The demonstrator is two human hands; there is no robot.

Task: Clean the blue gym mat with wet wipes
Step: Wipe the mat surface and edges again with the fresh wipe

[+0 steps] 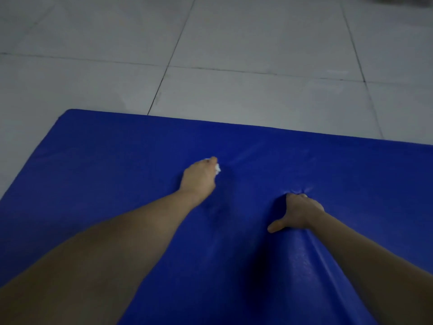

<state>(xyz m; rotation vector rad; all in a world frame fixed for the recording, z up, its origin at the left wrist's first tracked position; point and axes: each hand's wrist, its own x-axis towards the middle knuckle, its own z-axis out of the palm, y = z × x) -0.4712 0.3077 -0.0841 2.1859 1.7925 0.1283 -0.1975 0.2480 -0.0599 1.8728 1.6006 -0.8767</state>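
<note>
The blue gym mat [117, 160] lies flat on the floor and fills the lower part of the view. My left hand [199, 178] rests on the mat near its middle and grips a crumpled white wet wipe [218, 168]; only a small bit of the wipe shows past the fingers. My right hand [296, 213] is to the right and nearer to me. It presses into the mat with its fingers dug in and the thumb spread out. The cover puckers at its fingertips, and a raised fold runs from the hand toward me.
A pale grey tiled floor [257, 55] with dark grout lines surrounds the mat at the far and left sides. The mat's far edge [210, 121] runs slantwise across the view. A dark blurred object [398, 0] sits at the top right corner.
</note>
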